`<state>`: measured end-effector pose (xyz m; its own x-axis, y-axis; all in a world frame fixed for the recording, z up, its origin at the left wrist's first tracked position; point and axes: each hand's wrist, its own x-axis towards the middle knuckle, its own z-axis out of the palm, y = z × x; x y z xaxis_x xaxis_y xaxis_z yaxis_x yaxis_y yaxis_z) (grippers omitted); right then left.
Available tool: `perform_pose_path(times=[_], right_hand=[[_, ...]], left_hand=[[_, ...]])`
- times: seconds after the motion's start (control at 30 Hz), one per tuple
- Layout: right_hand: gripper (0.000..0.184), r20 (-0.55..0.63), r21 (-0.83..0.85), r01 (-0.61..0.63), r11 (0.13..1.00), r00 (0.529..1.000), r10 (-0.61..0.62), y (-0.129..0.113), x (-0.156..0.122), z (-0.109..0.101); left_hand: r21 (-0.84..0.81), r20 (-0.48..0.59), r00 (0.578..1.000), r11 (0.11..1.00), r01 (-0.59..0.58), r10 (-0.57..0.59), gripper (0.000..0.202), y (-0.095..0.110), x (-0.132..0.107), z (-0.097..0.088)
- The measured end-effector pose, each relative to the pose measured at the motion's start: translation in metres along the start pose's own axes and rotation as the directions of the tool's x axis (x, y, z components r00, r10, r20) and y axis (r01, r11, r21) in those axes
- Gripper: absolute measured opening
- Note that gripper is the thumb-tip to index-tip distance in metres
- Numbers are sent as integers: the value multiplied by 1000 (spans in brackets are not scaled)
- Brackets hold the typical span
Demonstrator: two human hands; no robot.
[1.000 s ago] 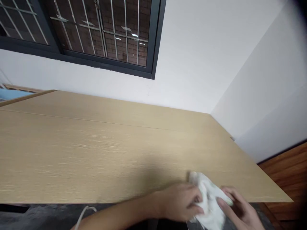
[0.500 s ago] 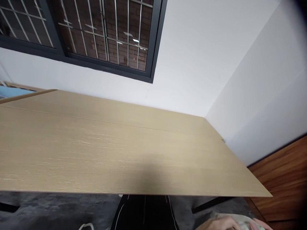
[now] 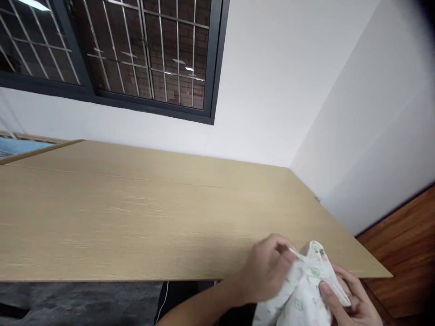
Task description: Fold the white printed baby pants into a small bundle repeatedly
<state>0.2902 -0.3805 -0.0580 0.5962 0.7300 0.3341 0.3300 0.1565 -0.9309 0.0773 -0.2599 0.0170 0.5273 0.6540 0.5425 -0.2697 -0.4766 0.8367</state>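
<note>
A white cloth (image 3: 302, 290) with a small green and pink print hangs in folds at the table's front right edge. My left hand (image 3: 267, 267) pinches its upper left edge between thumb and fingers. On the other side, my right hand (image 3: 350, 294) grips the fabric, thumb on top and fingers behind it. One corner of the cloth sticks up between the two hands. Its lower part runs out of the bottom of the view, so I cannot tell what kind of cloth article it is.
The light wooden table (image 3: 136, 217) spreads across the view, against a white wall (image 3: 258, 90). A dark-framed window (image 3: 149, 54) with metal bars is above it. Brown wood panelling (image 3: 404, 253) stands at the right, and something light blue (image 3: 23, 146) lies far left.
Both hands and the cloth have come up from the lower right corner to the table's front edge. The left hand now shows fully, pinching the cloth. The view has shifted slightly.
</note>
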Motion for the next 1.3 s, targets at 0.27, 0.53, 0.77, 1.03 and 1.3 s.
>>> perform_pose_path(times=[0.27,0.53,0.77,1.03,1.3], right_hand=[[15,179,-94,488,868,866,-467,-66,78,72],[22,480,-167,573,803,758,-441,-36,171,199],[17,666,-229,540,810,694,-275,39,210,294],[30,629,-221,551,805,711,-314,83,237,350],[30,575,-336,440,833,796,-189,108,267,369]], left_hand=[[469,-167,967,878,-91,190,15,28,17,-148],[668,-66,988,729,148,-140,24,-19,29,-259],[795,-127,875,480,371,-467,28,-105,42,-296],[870,-229,809,258,419,-542,38,-166,66,-305],[910,-274,790,119,398,-548,39,-163,90,-287]])
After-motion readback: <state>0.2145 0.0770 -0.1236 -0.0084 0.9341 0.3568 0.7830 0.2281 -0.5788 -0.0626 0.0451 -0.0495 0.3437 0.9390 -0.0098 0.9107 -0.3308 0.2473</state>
